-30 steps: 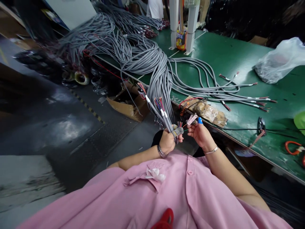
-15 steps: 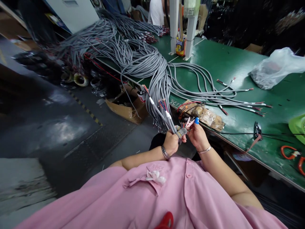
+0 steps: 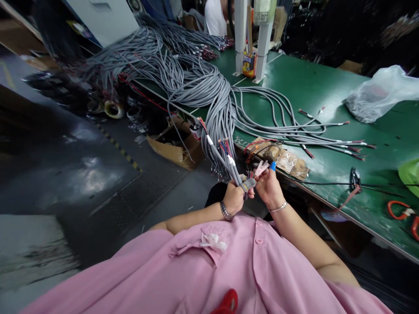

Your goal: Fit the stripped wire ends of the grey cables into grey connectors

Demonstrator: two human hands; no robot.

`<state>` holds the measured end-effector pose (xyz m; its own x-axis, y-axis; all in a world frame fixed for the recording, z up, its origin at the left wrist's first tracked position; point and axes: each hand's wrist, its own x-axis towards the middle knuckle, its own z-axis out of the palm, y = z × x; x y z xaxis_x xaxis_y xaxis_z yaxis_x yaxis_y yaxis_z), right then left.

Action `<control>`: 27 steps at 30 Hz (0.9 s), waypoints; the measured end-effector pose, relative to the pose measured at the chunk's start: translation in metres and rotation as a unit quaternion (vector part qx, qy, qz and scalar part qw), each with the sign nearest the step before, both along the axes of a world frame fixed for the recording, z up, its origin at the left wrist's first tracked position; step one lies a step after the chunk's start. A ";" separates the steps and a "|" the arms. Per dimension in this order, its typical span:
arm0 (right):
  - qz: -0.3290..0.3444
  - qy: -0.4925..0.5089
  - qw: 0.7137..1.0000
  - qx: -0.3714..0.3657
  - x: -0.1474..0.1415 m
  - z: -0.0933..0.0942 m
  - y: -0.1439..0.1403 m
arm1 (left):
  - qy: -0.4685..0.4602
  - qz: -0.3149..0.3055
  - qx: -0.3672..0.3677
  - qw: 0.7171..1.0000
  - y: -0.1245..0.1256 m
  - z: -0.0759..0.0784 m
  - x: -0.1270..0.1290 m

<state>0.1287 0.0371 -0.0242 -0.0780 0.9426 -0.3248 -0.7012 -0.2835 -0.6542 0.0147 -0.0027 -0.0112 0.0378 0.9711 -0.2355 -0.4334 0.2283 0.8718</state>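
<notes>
Just off near edge of table point(image 3: 327, 83), left hand point(image 3: 233, 197) clenched round grey cables point(image 3: 236, 175); right hand point(image 3: 270, 190) pinching pink tool point(image 3: 261, 167) beside coloured wire ends point(image 3: 250, 174).

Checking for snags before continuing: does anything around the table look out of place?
One grey cable strays from the main bundle and hangs below the edge of the green table, beside or over an open cardboard box; apart from the rest, it looks out of place.

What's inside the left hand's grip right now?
Gray cables run into the left hand; coloured wire ends show beyond it. The stretch inside the grip is covered, so I can't see it.
</notes>
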 end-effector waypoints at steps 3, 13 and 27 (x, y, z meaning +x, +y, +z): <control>0.029 0.013 0.999 -0.003 0.007 -0.002 -0.005 | -0.010 -0.009 0.011 1.000 -0.004 0.000 -0.007; 0.067 -0.046 0.997 0.015 0.017 0.012 -0.005 | 0.012 0.031 0.031 0.999 0.002 0.007 -0.014; 0.021 -0.025 0.999 -0.029 0.013 0.011 -0.002 | 0.008 0.072 0.037 0.997 0.013 0.004 -0.001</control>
